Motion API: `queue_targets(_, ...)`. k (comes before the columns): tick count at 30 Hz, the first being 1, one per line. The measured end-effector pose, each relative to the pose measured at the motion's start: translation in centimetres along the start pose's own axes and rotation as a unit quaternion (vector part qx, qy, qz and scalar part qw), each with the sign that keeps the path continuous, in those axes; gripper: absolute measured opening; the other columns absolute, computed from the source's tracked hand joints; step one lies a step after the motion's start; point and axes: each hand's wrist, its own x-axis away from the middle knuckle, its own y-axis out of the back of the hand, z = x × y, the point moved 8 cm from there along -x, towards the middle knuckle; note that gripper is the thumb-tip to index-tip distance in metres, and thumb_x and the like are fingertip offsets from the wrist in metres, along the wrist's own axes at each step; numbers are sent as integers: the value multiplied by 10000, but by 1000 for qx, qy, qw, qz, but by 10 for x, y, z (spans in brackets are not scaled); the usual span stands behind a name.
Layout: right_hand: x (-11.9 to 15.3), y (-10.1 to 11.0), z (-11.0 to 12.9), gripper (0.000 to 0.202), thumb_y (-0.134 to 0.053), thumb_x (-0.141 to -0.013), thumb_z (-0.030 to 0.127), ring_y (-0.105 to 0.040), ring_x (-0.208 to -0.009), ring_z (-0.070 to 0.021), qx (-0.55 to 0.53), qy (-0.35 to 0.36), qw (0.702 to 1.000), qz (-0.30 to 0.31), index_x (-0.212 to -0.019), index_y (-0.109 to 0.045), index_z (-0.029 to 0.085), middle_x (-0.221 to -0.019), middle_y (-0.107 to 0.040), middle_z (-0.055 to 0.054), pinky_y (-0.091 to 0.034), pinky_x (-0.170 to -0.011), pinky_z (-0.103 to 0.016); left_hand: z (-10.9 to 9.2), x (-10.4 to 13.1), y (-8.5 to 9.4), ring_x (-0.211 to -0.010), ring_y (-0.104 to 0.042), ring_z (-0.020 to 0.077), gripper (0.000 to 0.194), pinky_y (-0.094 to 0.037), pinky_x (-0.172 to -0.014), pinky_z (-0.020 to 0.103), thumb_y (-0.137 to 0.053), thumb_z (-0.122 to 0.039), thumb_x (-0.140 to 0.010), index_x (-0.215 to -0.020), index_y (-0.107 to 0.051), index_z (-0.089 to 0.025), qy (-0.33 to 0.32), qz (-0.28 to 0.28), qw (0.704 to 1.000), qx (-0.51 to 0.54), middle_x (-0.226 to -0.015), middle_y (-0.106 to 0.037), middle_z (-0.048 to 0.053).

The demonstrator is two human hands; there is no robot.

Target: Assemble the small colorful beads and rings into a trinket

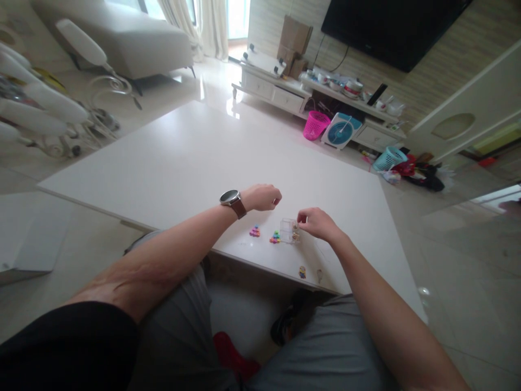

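My left hand (pixel 264 197), with a watch (pixel 231 197) on its wrist, hovers over the white table with its fingers curled; I cannot make out anything in them. My right hand (pixel 319 222) is at the right edge of a clear compartment box (pixel 286 231), its thumb and fingers pinched; what they hold, if anything, is too small to tell. Small items lie in the box's right compartments. Left of the box sit two little colourful bead triangles, one pink and purple (pixel 254 231), one multicoloured (pixel 275 237). Nearer the front edge lie a yellow-and-blue figure (pixel 302 272) and a small metallic item (pixel 319 275).
The white table (pixel 195 146) extends far beyond my hands. Past it stand a pink basket (pixel 316 125), a blue-and-white fan (pixel 341 131) and a low cabinet (pixel 264 89). White chairs are at the left. My legs are below the front edge.
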Motion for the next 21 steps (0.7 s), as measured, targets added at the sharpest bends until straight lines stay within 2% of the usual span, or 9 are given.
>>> queue_targets(7,4,-20,4,76,-638,-703,166,-565,-651,-117,-45,38,993,100,-735,-706,169,-722,-691,-10,-367,-592,-214,1,-1,-1,-771,-648,178,218,-451,-681,277,-538,-221,-797,-899,-731,-229,10,8,1000,-2,-916,-736,56)
queue_targets(14,3,-17,4,80,-643,-700,182,-558,-655,-119,-28,39,997,66,-754,-703,180,-743,-692,-11,-359,-584,-214,1,0,-3,-774,-643,178,206,-445,-678,276,-539,-222,-801,-893,-724,-225,9,8,1000,0,-915,-732,57)
queue_targets(21,8,-21,9,54,-668,-712,193,-570,-653,-126,-23,44,994,100,-734,-714,178,-729,-694,-17,-363,-585,-214,1,0,-2,-750,-630,162,180,-432,-662,261,-549,-217,-796,-872,-713,-220,9,12,1000,3,-894,-730,53)
